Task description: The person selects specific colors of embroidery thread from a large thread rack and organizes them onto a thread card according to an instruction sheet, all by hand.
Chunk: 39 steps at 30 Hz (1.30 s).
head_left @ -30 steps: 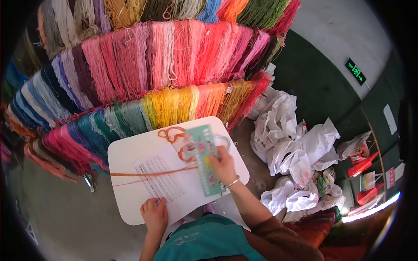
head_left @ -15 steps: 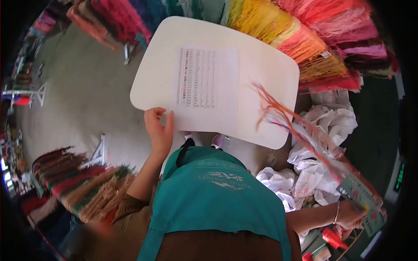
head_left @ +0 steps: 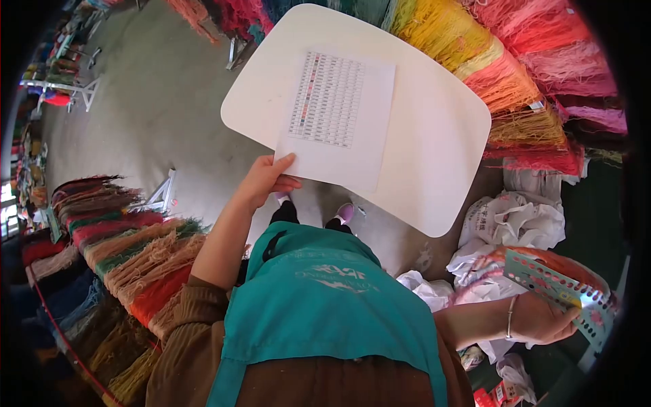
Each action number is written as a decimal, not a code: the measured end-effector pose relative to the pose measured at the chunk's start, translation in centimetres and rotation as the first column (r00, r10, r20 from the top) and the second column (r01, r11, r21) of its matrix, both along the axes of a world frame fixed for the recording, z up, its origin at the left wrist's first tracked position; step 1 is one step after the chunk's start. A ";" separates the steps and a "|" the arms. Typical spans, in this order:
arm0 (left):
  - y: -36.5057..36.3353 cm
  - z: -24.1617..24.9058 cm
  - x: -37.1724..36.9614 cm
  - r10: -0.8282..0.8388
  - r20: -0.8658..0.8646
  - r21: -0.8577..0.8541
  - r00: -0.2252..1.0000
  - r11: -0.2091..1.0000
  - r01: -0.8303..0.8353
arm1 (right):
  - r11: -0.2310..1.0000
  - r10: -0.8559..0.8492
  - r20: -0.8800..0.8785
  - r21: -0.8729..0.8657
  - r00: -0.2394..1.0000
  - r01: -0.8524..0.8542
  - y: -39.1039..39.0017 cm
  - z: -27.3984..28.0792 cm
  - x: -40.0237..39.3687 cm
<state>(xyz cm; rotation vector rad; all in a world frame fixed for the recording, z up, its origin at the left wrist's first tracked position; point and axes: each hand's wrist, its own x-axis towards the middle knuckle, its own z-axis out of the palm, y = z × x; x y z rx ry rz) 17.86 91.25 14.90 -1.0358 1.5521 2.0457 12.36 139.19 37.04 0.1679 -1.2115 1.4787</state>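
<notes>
My left hand pinches the near left corner of a printed paper sheet, thumb on top and fingers beneath. Rows of a table with small coloured squares run down the sheet, which lies on a white table and juts past its near edge. Off to the right, my right hand grips a green punched thread card with a printed pattern. Reddish-orange threads hang along the card, and their loose ends are blurred.
Hanks of yellow, orange and pink yarn hang beyond the table. More hanks hang on a rack at my left. White plastic bags lie on the floor at the right, with a red package lower down.
My left hand has gone from resting at the table's edge to pinching the sheet's corner. My right hand has turned the card, and the threads have swung off the table toward the right.
</notes>
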 end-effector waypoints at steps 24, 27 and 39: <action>-39.0 -1.1 7.3 0.338 -0.336 -0.083 0.879 0.919 -0.385 | 0.727 0.641 0.388 -0.030 0.662 -0.686 -58.3 -6.0 0.8; -44.3 -2.5 7.2 0.386 -0.330 -0.089 0.862 0.896 -0.435 | 0.612 0.702 0.469 -0.013 0.536 -0.791 -64.3 -7.6 -1.0; -65.9 -4.9 6.9 0.694 -0.217 -0.326 0.686 0.611 -0.721 | 0.126 0.536 0.792 0.268 0.293 -0.955 -97.5 -13.3 -17.9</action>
